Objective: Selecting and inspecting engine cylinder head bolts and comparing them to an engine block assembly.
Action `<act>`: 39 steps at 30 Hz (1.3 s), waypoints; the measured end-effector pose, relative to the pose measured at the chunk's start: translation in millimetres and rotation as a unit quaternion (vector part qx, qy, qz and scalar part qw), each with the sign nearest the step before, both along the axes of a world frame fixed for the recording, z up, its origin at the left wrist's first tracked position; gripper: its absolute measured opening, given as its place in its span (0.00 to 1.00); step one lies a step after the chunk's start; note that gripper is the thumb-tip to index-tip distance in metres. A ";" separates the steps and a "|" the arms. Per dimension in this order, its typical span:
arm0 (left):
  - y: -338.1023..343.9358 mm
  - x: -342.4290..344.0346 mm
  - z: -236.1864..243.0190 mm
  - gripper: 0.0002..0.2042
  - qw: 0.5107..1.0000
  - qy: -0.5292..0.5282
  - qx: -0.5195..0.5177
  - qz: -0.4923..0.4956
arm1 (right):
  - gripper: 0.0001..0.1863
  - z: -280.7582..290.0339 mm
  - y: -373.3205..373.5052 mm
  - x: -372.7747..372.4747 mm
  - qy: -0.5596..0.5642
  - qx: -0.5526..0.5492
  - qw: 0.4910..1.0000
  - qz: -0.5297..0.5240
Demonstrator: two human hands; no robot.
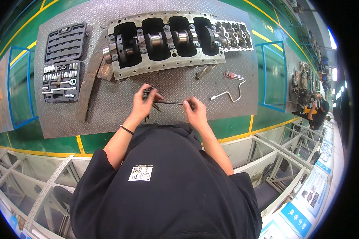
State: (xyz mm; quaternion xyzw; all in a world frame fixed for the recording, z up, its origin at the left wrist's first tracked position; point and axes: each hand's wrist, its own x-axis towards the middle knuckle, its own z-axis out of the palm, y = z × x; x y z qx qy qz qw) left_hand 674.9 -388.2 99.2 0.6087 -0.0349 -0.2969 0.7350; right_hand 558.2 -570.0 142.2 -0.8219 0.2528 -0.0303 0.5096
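The left hand [143, 102] grasps several dark, slender metal pieces [146, 94]; the right hand [194, 110] pinches a thin dark rod [172, 103] above the tabletop's [227, 109] near side. Handling these seems midway. Beyond, the grey metal engine block [172, 65] already carries its shiny crankshaft [182, 37].

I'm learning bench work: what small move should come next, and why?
Perhaps the right hand should draw the rod clear: it grips one end, while the other lies at the left hand, which holds more dark pieces.
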 end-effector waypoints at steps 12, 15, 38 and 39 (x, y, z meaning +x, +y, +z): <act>68.6 31.7 -28.1 0.10 0.932 -0.236 0.233 0.145 | 0.08 4.6 -26.3 -31.7 0.016 -0.021 0.996 -0.085; 78.3 24.3 -24.5 0.09 0.912 -0.268 0.258 0.170 | 0.08 31.2 -34.9 -32.4 -0.016 0.052 0.993 -0.107; 71.5 36.3 -17.5 0.34 0.906 -0.303 0.275 0.108 | 0.08 31.9 -52.0 -10.0 -0.209 0.369 0.865 -0.268; 70.5 37.5 -19.4 0.35 0.891 -0.346 0.269 0.121 | 0.08 28.4 -53.4 -9.8 -0.201 0.370 0.866 -0.270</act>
